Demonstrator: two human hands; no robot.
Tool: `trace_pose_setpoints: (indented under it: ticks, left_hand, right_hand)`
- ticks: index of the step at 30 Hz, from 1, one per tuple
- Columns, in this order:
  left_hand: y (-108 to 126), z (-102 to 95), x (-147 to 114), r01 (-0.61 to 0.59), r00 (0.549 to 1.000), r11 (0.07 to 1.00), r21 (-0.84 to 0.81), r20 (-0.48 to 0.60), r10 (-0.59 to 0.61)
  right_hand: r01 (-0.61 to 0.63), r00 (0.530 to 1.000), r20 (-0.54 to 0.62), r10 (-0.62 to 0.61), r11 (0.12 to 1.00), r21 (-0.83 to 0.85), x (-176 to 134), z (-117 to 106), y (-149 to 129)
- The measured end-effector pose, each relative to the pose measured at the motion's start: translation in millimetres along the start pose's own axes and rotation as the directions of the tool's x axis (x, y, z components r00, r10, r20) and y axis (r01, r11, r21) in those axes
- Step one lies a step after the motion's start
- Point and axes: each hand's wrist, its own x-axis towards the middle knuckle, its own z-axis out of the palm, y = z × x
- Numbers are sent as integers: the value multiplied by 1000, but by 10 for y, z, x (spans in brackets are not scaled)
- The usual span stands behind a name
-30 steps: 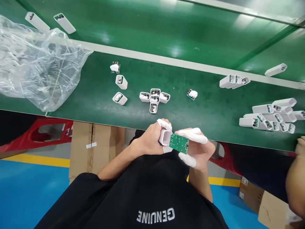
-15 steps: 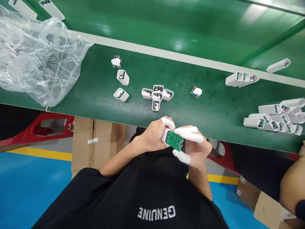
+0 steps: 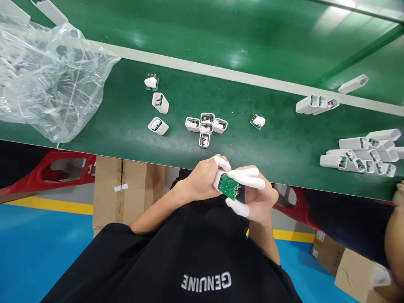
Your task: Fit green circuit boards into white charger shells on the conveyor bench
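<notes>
My left hand (image 3: 202, 179), with a white finger cot on at least one finger, is closed around a white plastic housing (image 3: 216, 180). A green circuit board (image 3: 228, 186) sits partly inside the housing's mouth, its soldered side facing up and metal prongs at its outer end. My right hand (image 3: 261, 195), in white finger cots, grips the board by its edges between thumb and fingers. Farther in on the bench stand several housings with boards inside (image 3: 206, 128), grouped together. One loose board with a white blob (image 3: 259, 121) lies to their right, another (image 3: 152, 82) to the upper left.
Two filled housings (image 3: 160, 103) stand left of the group. A clear plastic bag (image 3: 59, 80) covers the bench's left end. Filled housings (image 3: 360, 158) are stacked at right. Beyond the pale strip (image 3: 202, 70), a housing (image 3: 353, 84) lies on a green surface. Another person's arm (image 3: 394, 235) shows at right.
My right hand and the board have shifted slightly left, toward the housing. Beyond the pale strip, the housings have moved left. The other person's arm has moved right.
</notes>
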Motion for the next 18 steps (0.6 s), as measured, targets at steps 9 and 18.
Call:
trace_pose_setpoints:
  ticks: [9,18]
  left_hand:
    - [1,33,10,55,998,998,23,-32,-54]
    - [170,-125,18,415,904,875,-250,219,-367]
  right_hand:
    - [-20,999,24,28,958,-285,-59,3,-5]
    - [154,984,154,-90,865,-478,-66,-7,-42]
